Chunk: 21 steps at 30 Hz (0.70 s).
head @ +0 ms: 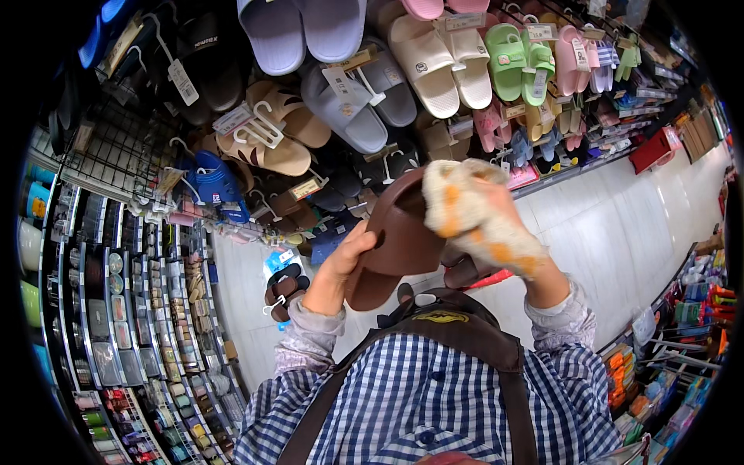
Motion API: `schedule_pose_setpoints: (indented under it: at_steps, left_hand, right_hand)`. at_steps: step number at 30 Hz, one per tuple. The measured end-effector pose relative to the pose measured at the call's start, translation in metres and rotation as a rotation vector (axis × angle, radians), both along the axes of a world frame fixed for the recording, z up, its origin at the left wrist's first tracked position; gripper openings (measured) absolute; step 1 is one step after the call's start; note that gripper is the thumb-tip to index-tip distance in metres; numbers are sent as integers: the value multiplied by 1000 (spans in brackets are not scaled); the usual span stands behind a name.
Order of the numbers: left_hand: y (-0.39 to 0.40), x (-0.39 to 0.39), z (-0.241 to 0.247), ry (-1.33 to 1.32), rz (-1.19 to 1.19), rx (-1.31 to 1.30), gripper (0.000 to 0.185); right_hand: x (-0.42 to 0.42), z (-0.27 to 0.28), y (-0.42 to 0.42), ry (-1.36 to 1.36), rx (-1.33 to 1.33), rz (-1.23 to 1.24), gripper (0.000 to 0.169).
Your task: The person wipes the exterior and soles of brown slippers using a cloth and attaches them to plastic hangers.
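Note:
A brown slide sandal [401, 244] is held tilted in front of my chest. My left hand [349, 256] grips its side, with the thumb over the strap. My right hand [494, 203] holds a fluffy cream cloth with orange patches [459, 200] against the toe end of the sandal; the cloth hides most of the fingers. Behind and below the cloth, more dark brown footwear [465, 270] shows partly, beside something red. Pairs of slides hang on the rack ahead, among them beige ones [267, 151] and grey ones [349, 110].
A wire grid rack [116, 151] stands at the left, above shelves of small goods [139, 302]. Brown and black slippers [285, 290] lie on the tiled floor at lower left. A red box [651, 151] stands at upper right, and packaged goods [622, 372] fill the lower right.

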<state>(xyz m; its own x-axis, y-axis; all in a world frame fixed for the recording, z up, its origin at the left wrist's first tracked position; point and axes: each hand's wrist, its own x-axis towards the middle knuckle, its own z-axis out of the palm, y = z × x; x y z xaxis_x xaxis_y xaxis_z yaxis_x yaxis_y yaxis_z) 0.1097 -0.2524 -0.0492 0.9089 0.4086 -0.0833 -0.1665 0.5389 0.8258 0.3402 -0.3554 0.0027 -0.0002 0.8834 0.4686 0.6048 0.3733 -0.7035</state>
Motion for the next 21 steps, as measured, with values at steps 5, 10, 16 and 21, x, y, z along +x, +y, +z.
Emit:
schedule_pose_setpoints:
  at_steps: [5,10,16,21]
  left_hand:
    - [-4,21,-9,106,45,264,57]
    - [1,17,-17,95,-10,272,58]
    - [-9,19,-20,81,145,459,56]
    - [-7,20,-8,149,246,674,58]
  right_hand:
    - [-19,3,17,-205,-65,10,29]
    - [-16,10,22,-36,-253,180,36]
    - [-19,-12,37,812,-171,108,21]
    - [-5,-33,42,-126,-56,-138,23]
